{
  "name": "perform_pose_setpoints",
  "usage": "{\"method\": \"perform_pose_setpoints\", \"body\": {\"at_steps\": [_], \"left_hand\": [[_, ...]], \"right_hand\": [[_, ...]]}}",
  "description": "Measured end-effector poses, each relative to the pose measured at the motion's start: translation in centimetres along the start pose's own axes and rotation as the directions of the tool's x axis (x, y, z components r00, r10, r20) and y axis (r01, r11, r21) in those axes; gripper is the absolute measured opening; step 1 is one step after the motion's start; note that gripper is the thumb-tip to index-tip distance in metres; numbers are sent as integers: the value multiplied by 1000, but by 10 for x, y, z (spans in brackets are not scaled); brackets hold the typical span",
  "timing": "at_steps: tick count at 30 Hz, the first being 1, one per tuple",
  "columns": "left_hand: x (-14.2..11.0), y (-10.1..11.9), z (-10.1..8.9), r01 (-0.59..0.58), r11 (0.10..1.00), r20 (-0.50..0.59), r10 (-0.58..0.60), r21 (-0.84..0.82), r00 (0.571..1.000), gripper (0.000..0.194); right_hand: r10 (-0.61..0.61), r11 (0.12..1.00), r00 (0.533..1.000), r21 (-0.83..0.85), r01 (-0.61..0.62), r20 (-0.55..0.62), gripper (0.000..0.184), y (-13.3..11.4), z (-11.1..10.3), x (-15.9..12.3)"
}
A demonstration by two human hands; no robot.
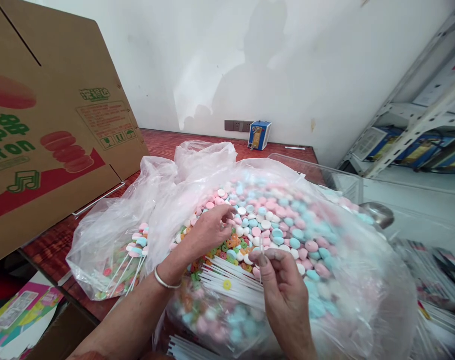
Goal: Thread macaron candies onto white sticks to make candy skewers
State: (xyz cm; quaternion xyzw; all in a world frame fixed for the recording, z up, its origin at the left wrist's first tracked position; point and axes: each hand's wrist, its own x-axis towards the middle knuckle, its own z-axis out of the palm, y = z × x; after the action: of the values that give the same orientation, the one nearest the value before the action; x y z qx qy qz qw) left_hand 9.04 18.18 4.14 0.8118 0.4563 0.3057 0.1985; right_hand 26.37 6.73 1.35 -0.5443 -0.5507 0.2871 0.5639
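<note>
My left hand (pixel 212 227), with a silver bangle on the wrist, reaches over a heap of pastel marshmallow-like candies (pixel 265 225) in a large clear plastic bag (pixel 377 280). Its fingers are curled but apart, with the tips at the candies. Between thumb and fingers, my right hand (pixel 287 285) pinches a thin white stick (pixel 261 245) that stands upright. Below the hands lies a bundle of white sticks (pixel 231 282), with a yellow ring candy (pixel 226 285) on it. Orange and green ring candies (pixel 233 242) sit beside my left hand.
A smaller clear bag (pixel 84 255) at the left holds candy skewers (pixel 137 247). A large cardboard box (pixel 62 120) stands on the red-brown table (pixel 159 140). Behind are a blue device (pixel 260 135) and a clear tray (pixel 325 172). A metal shelf (pixel 411 112) stands right, near a metal bowl (pixel 379 214).
</note>
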Motion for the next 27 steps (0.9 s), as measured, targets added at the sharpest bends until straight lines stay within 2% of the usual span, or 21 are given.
{"method": "perform_pose_setpoints", "body": {"at_steps": [1, 3, 6, 8, 10, 12, 13, 17, 19, 23, 27], "left_hand": [[-3, 2, 0, 57, 990, -16, -59, -128, 998, 38], [-8, 4, 0, 169, 913, -1, -183, -372, 983, 38], [-14, 3, -2, 301, 715, 76, -329, -632, 941, 35], [-18, 2, -3, 354, 532, 135, -407, -769, 904, 37], [-20, 3, -5, 373, 375, 187, -446, -849, 875, 37], [-21, 5, -8, 360, 287, 204, -456, -887, 866, 36], [-22, 5, -9, 346, 264, 197, -462, -900, 865, 36], [-27, 7, -15, 298, 247, 125, -538, -922, 833, 34], [-31, 7, -19, 303, 263, 106, -569, -916, 816, 32], [-39, 11, -23, 306, 326, 76, -563, -894, 823, 33], [-42, 20, -16, 313, 381, 85, -509, -870, 856, 42]], "right_hand": [[-18, 1000, 999, -8, 18, 49, 13, 0, 1, 1], [-90, 993, 985, -67, 101, 148, 11, 0, 6, 1], [-190, 967, 958, -129, 221, 216, 11, -3, 12, 0], [-182, 976, 972, -94, 197, 147, 12, -7, 13, 0], [-107, 993, 993, -44, 109, 42, 12, -10, 11, 3], [-19, 997, 999, -79, 16, -36, 14, -9, 7, 11], [9, 989, 999, -147, -15, -42, 17, -7, 4, 17], [58, 857, 997, -515, -29, 42, 19, 7, -8, 38], [82, 788, 995, -615, -36, 48, 20, 12, -15, 44], [144, 750, 985, -660, -43, 100, 18, 12, -22, 42], [142, 708, 982, -706, -15, 122, 14, 11, -15, 36]]}}
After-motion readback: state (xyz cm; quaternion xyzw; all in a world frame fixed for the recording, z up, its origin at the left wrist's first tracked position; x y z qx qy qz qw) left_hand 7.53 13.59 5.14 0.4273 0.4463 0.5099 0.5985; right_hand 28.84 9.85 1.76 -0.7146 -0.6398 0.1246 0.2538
